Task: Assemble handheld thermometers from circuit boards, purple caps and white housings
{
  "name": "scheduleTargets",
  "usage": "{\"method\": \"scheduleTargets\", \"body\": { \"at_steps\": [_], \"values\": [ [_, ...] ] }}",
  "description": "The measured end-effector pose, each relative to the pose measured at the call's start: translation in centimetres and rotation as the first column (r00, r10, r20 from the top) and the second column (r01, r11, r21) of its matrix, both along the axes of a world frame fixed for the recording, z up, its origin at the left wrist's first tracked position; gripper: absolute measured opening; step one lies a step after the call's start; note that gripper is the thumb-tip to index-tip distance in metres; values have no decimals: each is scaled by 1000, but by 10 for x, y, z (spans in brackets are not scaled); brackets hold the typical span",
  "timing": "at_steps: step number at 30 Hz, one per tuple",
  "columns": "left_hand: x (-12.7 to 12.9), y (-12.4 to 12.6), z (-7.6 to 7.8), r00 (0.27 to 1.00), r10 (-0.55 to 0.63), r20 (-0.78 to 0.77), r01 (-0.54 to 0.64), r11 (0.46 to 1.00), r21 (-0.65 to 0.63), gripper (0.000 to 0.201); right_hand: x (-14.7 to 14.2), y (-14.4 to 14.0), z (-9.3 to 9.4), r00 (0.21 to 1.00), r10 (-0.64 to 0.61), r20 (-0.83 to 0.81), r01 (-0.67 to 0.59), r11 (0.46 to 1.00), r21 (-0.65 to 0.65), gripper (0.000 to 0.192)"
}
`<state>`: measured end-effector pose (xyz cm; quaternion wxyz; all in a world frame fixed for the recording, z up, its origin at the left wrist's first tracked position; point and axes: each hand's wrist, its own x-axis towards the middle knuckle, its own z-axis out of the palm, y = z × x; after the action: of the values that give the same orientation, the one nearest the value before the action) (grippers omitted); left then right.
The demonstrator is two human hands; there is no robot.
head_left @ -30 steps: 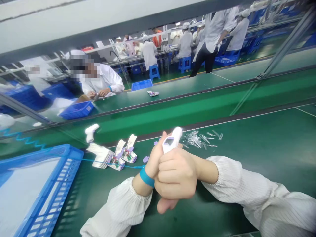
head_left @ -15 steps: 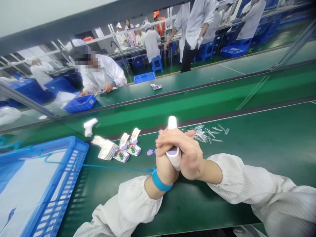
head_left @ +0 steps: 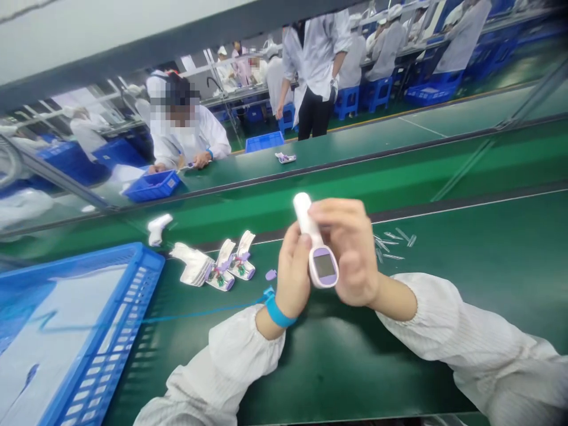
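Two hands around one thermometer [head_left: 316, 248], left hand [head_left: 295, 275] and right hand [head_left: 352, 251] both gripping it.

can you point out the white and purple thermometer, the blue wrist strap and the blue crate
white and purple thermometer [head_left: 324, 266]: head view, on its screen end.
blue wrist strap [head_left: 277, 312]: head view, on the band at the left wrist.
blue crate [head_left: 116, 322]: head view, on its slotted right wall.

I held a white thermometer [head_left: 316, 248] between my left hand [head_left: 293, 273] and right hand [head_left: 351, 251] at the frame centre, its purple screen facing me, above the green table [head_left: 465, 248].
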<state>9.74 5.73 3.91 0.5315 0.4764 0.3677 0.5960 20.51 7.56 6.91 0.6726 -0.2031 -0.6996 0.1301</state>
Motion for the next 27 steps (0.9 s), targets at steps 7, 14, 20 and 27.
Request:
{"method": "scheduleTargets", "body": {
  "at_steps": [7, 14, 20, 27],
  "values": [
    [-15, 15, 5, 973, 45, -228, -16, 992, 128, 44, 40, 25, 38, 917, 246, 313, -56, 859, -509, 36],
    [-35, 20, 15, 774, 69, -630, 72, 978, 196, 24, 60, 43, 41, 846, 389, 365, -34, 722, -691, 37],
    [-44, 22, 21, 653, -14, -757, 160, 980, 120, 24, 83, 63, 44, 691, 553, 466, -46, 677, -735, 36],
    [-55, 24, 29, 679, -164, -716, 261, 965, 27, 27, 96, 67, 42, 612, 606, 508, -102, 698, -709, 28]
  ]
}}
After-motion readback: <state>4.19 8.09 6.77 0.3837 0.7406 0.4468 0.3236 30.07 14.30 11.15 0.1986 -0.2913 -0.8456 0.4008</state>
